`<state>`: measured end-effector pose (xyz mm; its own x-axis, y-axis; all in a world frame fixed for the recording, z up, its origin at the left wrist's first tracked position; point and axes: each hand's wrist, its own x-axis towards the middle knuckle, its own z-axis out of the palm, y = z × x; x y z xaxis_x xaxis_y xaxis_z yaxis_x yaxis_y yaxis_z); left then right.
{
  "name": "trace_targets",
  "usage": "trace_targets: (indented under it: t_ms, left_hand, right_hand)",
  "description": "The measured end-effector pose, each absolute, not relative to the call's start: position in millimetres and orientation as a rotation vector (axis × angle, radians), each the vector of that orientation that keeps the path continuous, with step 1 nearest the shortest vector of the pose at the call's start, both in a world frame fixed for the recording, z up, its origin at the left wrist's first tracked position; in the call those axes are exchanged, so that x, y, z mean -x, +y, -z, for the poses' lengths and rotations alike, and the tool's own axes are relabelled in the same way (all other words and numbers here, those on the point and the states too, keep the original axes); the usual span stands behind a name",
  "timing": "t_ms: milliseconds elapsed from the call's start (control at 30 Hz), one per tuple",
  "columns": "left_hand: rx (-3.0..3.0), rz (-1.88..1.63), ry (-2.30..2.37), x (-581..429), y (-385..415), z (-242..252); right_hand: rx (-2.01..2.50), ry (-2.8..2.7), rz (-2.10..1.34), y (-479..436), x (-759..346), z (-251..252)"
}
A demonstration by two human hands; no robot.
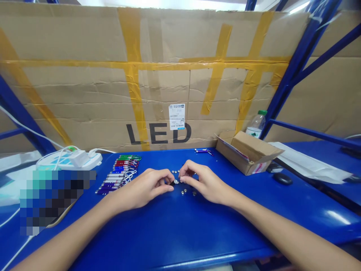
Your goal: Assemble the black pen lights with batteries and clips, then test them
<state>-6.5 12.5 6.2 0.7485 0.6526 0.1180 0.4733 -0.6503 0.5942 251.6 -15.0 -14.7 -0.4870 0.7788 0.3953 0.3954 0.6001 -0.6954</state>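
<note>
Silver button cells point(184, 188) lie loose on the blue table point(197, 233), just beneath and beyond the pinch. The left hand point(146, 186) is clenched around a small dark piece point(171, 182), probably a flashlight cap, though it is too small to be sure. The right hand point(201, 180) pinches one silver cell point(176, 181) at its fingertips, touching that piece. To the left of the grip, a row of keychain flashlights point(118, 173) lies lined up, seemingly finished; several cells remain loose, so work is likely partway. Well right of the grip, an open cardboard box point(248, 152) shows no contents from here. One purple flashlight point(203, 151) lies beyond.
</note>
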Motion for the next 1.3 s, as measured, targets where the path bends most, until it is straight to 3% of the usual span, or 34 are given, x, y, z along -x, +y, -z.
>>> trace_targets:
  t_ms: [133,500,1300]
  left_hand:
    - [-2.446,-0.541,0.826,2,11,0]
    - [-2.468,-0.703,0.879,-4,6,5]
    - [-2.446,-1.11,0.838,-20,-3,30]
  right_hand:
    - [0.807,-1.882,-0.926,-13,-248,18]
    - [0.756,-1.76,-0.971,-14,-241,22]
    - [0.762,-1.792,-0.632,-22,-234,23]
